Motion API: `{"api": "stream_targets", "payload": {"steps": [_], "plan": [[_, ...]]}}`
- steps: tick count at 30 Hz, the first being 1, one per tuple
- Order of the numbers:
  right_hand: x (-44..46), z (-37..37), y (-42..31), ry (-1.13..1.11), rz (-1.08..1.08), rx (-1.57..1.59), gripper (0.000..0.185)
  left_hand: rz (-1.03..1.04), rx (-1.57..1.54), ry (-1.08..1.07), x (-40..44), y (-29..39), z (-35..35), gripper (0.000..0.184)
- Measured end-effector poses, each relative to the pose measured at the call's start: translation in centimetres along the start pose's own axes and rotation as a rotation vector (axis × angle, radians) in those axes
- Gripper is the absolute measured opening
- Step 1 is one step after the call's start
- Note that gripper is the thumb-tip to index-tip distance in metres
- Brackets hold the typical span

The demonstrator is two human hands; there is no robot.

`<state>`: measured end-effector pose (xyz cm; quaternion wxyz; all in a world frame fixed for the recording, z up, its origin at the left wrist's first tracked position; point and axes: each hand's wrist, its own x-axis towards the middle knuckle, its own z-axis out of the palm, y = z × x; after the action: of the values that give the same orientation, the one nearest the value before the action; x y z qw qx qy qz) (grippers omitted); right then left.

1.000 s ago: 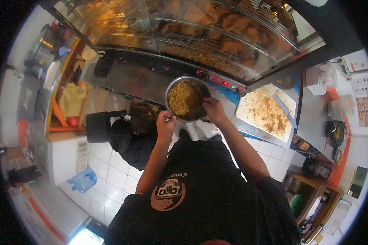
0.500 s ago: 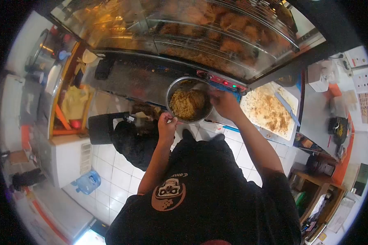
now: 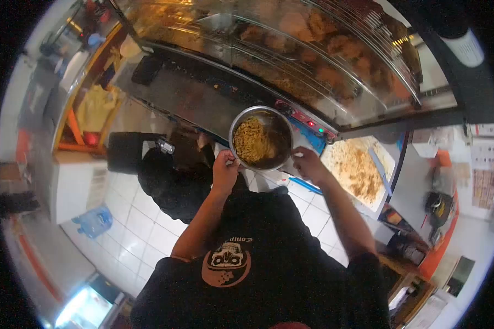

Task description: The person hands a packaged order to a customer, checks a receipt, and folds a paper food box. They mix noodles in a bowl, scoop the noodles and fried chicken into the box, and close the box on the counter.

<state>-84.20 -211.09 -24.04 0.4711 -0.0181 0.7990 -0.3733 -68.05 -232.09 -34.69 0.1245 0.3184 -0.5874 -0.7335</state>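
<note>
Between the left hand [image 3: 225, 171], pinching its rim, and the right hand [image 3: 309, 165], curled by its other side with grip unclear, the metal bowl [image 3: 280, 132] of crumbly food [image 3: 249, 140] looks stiff, fairly light, perhaps slippery, best held by the rim.

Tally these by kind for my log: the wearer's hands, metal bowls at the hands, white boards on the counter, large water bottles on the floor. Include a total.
Hands: 2 (left hand, right hand)
Metal bowl: 1
White board: 1
Water bottle: 1
Total: 5
</note>
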Motion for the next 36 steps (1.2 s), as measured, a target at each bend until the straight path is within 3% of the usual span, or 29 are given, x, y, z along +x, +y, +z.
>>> {"api": "stream_targets", "payload": {"steps": [2, 3, 5, 6, 9, 14, 16, 19, 20, 23, 26, 29, 33, 34, 35, 36], "plan": [[1.1, 0.7, 3.5, -0.187, -0.18, 0.399, 0.025, 0.03, -0.037, -0.001, 0.0, -0.7, 0.4, 0.023], [0.8, 1.5, 3.3, -0.252, -0.011, 0.76, 0.025, 0.037, -0.058, -0.001, 0.0, -0.9, 0.5, 0.023], [-3.3, 2.7, -0.8, -0.02, -0.113, 0.341, 0.027, 0.058, -0.094, 0.004, 0.1, -0.9, 0.5, 0.023], [-3.8, 3.1, -0.9, 0.11, -0.251, -0.033, 0.03, 0.043, -0.097, 0.008, 0.1, -0.6, 0.5, 0.023], [-4.6, 5.7, 1.1, 0.188, -0.695, -0.366, 0.026, -0.017, -0.082, -0.011, -0.2, 0.7, 0.5, 0.022], [-0.3, 7.4, 0.1, 0.351, -0.476, -0.503, 0.029, -0.068, -0.021, -0.041, -0.6, 2.2, 0.7, 0.022], [-1.6, 5.8, -2.8, 0.386, -0.459, -0.465, 0.027, 0.056, -0.001, -0.03, -0.2, 0.7, 0.5, 0.023], [-1.0, 4.0, -3.2, 0.547, -0.613, -0.379, 0.026, 0.078, 0.065, 0.006, -0.3, 1.3, 0.4, 0.023], [-0.2, 3.5, -2.5, 0.514, -0.595, -0.48, 0.029, 0.059, 0.093, 0.02, -0.4, 1.9, 0.5, 0.024], [-1.0, 2.7, -1.7, 0.246, -0.41, -0.337, 0.032, 0.107, 0.078, 0.074, 0.3, -0.3, 0.5, 0.023], [-4.7, 0.6, -5.0, 0.054, -0.319, -0.604, 0.031, 0.064, -0.12, 0.09, 0.4, -1.1, 0.7, 0.021], [-5.6, 2.1, -3.6, 0.143, -0.554, -0.594, 0.027, -0.022, -0.156, 0.066, -0.2, 0.5, 1.0, 0.02], [1.1, 4.7, 1.1, 0.284, -0.67, -0.687, 0.027, 0.024, 0.007, 0.028, -0.1, 1.4, 0.6, 0.023], [0.7, 4.5, -0.8, 0.241, -0.546, -0.516, 0.026, -0.004, 0.0, 0.041, -0.1, 2.0, 0.6, 0.023], [0.5, 3.8, -1.5, 0.213, -0.628, -0.47, 0.029, -0.036, -0.007, 0.06, -0.3, 2.2, 0.3, 0.024], [1.9, 2.9, 0.1, 0.21, -0.519, -0.366, 0.03, -0.019, 0.009, 0.083, -0.2, 1.3, 0.2, 0.024]]}}
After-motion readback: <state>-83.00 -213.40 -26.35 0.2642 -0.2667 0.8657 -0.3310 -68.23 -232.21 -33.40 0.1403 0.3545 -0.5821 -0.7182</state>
